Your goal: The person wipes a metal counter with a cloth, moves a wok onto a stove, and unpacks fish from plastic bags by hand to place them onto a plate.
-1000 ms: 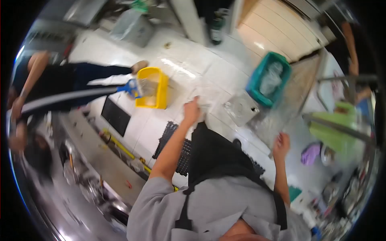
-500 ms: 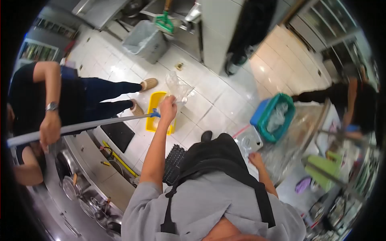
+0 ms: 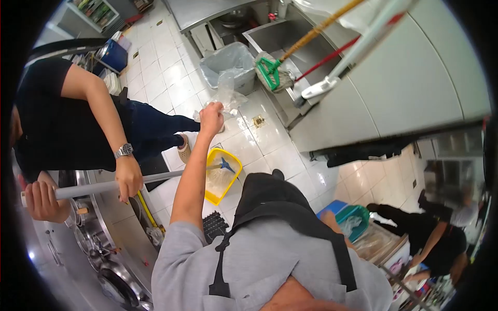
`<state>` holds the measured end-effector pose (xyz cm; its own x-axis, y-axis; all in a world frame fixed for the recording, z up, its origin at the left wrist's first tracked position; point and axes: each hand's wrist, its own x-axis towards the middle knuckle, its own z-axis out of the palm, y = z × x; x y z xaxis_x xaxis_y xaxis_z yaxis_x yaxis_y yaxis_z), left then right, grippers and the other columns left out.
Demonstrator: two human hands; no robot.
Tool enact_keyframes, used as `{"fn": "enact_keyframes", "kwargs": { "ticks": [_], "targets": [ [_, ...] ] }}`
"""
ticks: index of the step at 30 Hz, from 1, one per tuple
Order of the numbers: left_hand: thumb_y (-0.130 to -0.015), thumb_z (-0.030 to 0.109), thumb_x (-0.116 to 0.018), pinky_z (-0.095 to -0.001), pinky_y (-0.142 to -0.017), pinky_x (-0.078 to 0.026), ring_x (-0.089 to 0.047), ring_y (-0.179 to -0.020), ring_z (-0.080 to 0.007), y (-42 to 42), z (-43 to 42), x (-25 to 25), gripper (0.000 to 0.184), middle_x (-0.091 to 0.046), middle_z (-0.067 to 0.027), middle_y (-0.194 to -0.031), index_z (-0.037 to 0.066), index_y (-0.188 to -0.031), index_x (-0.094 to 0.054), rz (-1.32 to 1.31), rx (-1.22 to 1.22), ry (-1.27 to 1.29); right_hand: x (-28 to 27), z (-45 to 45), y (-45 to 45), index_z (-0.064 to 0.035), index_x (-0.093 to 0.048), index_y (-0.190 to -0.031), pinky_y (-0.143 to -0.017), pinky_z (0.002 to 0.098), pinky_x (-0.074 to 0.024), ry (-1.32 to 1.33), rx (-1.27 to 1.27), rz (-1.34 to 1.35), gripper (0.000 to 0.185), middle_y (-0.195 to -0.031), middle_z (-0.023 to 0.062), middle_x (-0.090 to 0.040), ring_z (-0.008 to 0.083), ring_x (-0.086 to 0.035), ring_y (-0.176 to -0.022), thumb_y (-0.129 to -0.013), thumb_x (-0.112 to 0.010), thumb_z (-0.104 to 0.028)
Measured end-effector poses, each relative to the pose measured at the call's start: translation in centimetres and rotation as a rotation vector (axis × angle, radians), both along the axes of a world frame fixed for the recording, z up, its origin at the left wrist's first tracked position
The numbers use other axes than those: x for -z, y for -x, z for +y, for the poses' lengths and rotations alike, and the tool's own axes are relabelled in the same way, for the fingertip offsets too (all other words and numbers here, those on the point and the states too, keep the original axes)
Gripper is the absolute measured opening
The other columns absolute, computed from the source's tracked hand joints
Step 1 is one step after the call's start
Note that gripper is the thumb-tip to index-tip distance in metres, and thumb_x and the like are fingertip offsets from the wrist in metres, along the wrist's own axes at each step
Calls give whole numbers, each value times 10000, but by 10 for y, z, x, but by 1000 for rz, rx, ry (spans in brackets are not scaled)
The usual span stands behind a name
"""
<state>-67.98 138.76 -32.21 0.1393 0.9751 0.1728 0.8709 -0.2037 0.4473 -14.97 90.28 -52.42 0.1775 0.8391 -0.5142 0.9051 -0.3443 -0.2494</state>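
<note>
My left hand [image 3: 211, 119] is stretched forward, its fingers closed on a crumpled clear plastic bag [image 3: 231, 99]. The bag hangs just in front of the grey trash bin [image 3: 228, 62], which has a plastic liner. Beneath my left forearm a yellow tub [image 3: 236, 182] stands on the floor, with the blue head of a mop [image 3: 226, 165] in it. My right hand [image 3: 328, 216] is low by my side, beside a blue bin [image 3: 332, 207] and a teal bin [image 3: 358, 217]. Its fingers are blurred and partly hidden.
At the left a person [image 3: 124, 171] in dark clothes grips the mop's long grey pole. A green-clamped mop [image 3: 270, 70] leans by a steel sink [image 3: 316, 46]. Pans [image 3: 93, 243] fill the left shelf. Another person [image 3: 436, 233] bends at the right.
My view has turned toward the sink. My left hand has carried the plastic bag away from the yellow tub to the trash bin. My right hand has moved up beside the blue bin.
</note>
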Motion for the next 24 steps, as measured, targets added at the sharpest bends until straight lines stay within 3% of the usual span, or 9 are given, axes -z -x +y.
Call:
{"fn": "enact_keyframes", "kwargs": {
  "ticks": [4,5,7,14,19,22,24],
  "targets": [
    [-770,10,-590,-547,-881,-417,-625,-969,-334,19,66,-2,264,-639,-125,-974,110,-1001,-669,27,-65,19,-68,252,12,0,-701,-1028,-853,457,-532,-92,-75,194,289,-923,240,-696,409,-671,-923,-801,-631,-166],
    [-776,14,-584,-552,-881,-417,-623,-975,-335,24,90,3,260,-638,-124,-975,114,-1000,-669,41,-79,-8,-80,300,22,9,-691,-1036,-758,408,-543,-192,-115,252,270,-876,241,-686,356,-695,-832,-826,-637,-152],
    [-789,21,-571,-563,-881,-415,-617,-987,-337,32,134,21,252,-635,-122,-977,121,-1000,-669,74,-95,-34,-134,384,66,-2,-694,-1075,-821,428,-537,-237,-134,368,286,-918,234,-696,379,-683,-884,-841,-620,-149],
    [-832,42,-536,-640,-986,-387,-608,-1067,-337,26,291,32,270,-637,-139,-1019,130,-1031,-696,131,-67,95,-183,529,164,-6,-687,-1087,-744,415,-528,-119,-314,456,283,-897,178,-698,336,-679,-801,-846,-648,-151],
    [-831,66,-588,-659,-1042,-354,-539,-1200,-359,29,389,69,401,-578,-172,-1193,139,-1223,-630,122,-88,213,-178,611,205,5,-685,-1079,-751,387,-527,-41,-378,516,264,-941,184,-693,304,-676,-814,-846,-665,-118],
    [-808,105,-671,-657,-1066,-339,-463,-1294,-394,41,432,98,585,-492,-217,-1346,136,-1371,-515,6,-112,180,-176,671,242,2,-687,-1086,-789,399,-533,-33,-432,560,274,-951,194,-693,332,-683,-856,-845,-667,-127],
    [-804,134,-701,-643,-1076,-339,-440,-1319,-406,50,456,103,612,-473,-224,-1385,134,-1381,-500,-78,-122,157,-166,729,269,-1,-688,-1085,-799,408,-533,-65,-489,624,275,-953,194,-695,352,-680,-872,-847,-664,-137]
  ]
}}
